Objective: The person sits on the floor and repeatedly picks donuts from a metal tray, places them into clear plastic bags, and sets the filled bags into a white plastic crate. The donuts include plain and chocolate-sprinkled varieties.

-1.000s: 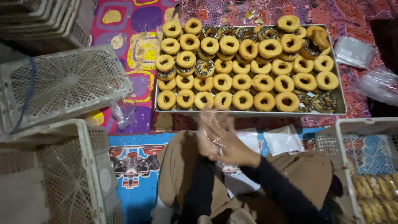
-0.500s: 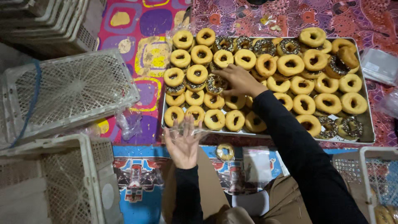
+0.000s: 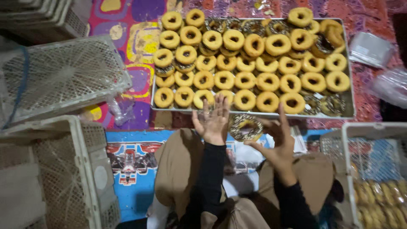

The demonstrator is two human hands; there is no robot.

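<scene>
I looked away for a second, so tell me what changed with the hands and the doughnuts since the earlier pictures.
The right hand pulled back from the tray toward the body, now with a chocolate sprinkled doughnut at its fingertips. The left hand lifted, open, beside that doughnut. The tray's rows and the white crates stayed put.

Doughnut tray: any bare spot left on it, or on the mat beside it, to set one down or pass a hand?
The doughnut tray is packed edge to edge. Free patches: patterned mat between the tray and the tilted white crate, and blue mat left of the knees. The right side is crowded by plastic bags and a crate.
</scene>
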